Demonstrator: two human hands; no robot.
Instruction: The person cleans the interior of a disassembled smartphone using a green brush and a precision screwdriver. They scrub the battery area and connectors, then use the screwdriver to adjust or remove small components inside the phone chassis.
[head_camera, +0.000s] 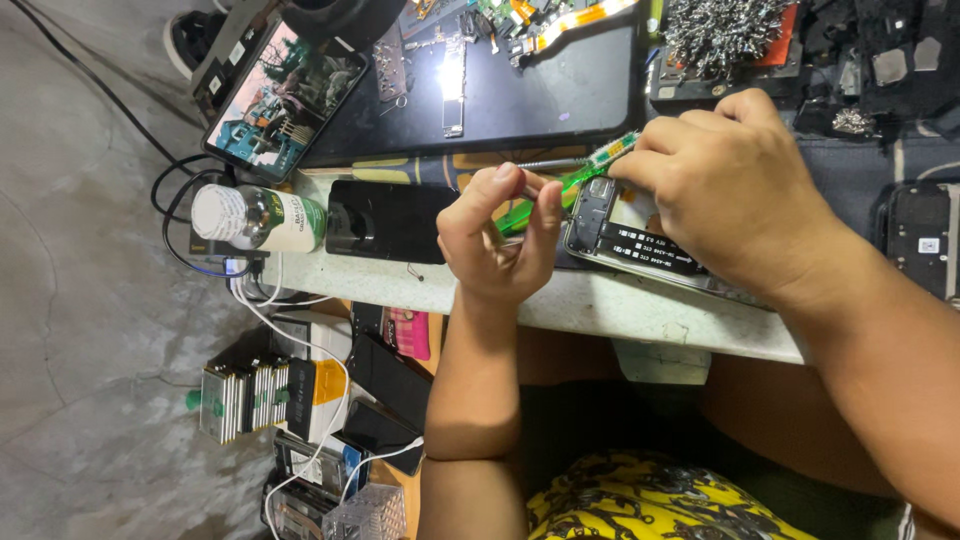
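Observation:
My left hand (497, 243) pinches the lower end of a green translucent screwdriver (560, 185) between thumb and fingers. A thin metal shaft (550, 163) runs beside it. My right hand (730, 190) has its fingers curled around the screwdriver's upper end and lies over an opened phone (625, 235), whose inner parts and black strip show. The phone rests on the white table edge (600, 305). A black phone back (385, 222) lies flat just left of my left hand.
A white-and-green bottle (258, 218) lies at the table's left end. A lit phone (285, 100) leans above it, beside a dark work mat (540, 95) with parts. A pile of metal screws (722, 35) and another phone frame (922, 245) are on the right. Boxes, cables and phones (320, 400) lie below.

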